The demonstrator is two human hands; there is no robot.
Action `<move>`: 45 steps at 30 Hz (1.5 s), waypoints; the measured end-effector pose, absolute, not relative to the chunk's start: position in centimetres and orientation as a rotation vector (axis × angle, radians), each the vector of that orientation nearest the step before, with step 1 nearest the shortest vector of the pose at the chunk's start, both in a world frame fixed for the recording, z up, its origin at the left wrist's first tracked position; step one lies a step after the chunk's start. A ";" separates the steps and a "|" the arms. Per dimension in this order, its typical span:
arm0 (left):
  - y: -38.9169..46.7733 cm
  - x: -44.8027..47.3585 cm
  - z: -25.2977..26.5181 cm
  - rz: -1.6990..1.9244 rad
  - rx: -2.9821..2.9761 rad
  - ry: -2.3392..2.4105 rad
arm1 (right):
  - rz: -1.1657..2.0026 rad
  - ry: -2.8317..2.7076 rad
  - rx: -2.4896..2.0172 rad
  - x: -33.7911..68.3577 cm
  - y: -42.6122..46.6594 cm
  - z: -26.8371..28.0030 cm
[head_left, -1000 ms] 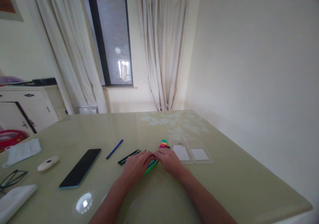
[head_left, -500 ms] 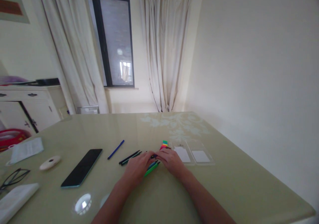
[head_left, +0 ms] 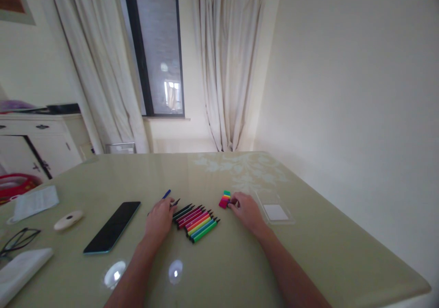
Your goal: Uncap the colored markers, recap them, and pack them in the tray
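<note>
My left hand [head_left: 160,217] is closed around a dark uncapped marker [head_left: 175,202], whose tip points away to the right. Just behind that hand, part of a blue pen [head_left: 167,193] shows. Beside it lies a slanted row of uncapped markers [head_left: 197,221], running from black through dark red, pink, orange and yellow to blue and green. Thumb and fingers of my right hand [head_left: 245,209] pinch a small dark marker cap [head_left: 232,203] at the edge of a block of colourful caps [head_left: 225,199]. Fingers hide part of this cap.
A clear plastic case with a white card [head_left: 275,212] lies right of my right hand. On the left are a phone [head_left: 113,228], a pale oval object [head_left: 68,220], glasses [head_left: 20,243], a white box-like object [head_left: 25,271] and a face mask [head_left: 36,203].
My hands have come apart: the left moved left with a marker to the row's end, the right moved slightly right to the caps. The marker row is now uncovered.
</note>
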State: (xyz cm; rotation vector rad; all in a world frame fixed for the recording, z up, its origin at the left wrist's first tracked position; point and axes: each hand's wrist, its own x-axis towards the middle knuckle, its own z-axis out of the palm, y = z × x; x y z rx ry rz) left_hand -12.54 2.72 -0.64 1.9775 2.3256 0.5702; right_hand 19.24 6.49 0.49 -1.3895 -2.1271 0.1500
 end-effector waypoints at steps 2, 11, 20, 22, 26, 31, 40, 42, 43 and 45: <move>2.9 -12.7 -0.6 0.580 1.968 2.260 | 0.121 -2.176 -1.395 19.0 6.3 0.5; 2.4 -14.6 -1.0 0.458 1.892 2.715 | 0.024 -2.257 -1.444 18.2 6.0 -0.1; 2.7 -13.1 0.0 0.628 2.010 2.523 | -0.047 -2.216 -1.435 17.7 6.1 -0.2; 3.0 -11.4 0.1 0.769 2.105 2.285 | -0.055 -2.205 -1.395 17.3 5.9 -0.2; 2.0 -6.9 0.2 0.900 2.261 1.791 | -0.009 -2.198 -1.175 16.4 5.3 -0.3; 0.0 -4.0 1.1 0.745 2.448 1.630 | 0.038 -2.253 -0.925 16.3 5.1 -0.3; 0.2 -4.7 1.7 0.462 2.458 1.867 | -0.079 -2.410 -0.803 15.8 5.0 -0.4; 0.6 -5.7 1.7 0.456 2.375 1.978 | -0.039 -2.318 -0.866 16.7 5.3 -0.2; 0.8 -6.4 1.7 0.473 2.329 2.035 | -0.017 -2.255 -0.917 17.3 5.5 -0.1; 1.2 -8.1 1.5 0.545 2.225 2.180 | 0.018 -2.135 -1.028 18.5 6.1 0.0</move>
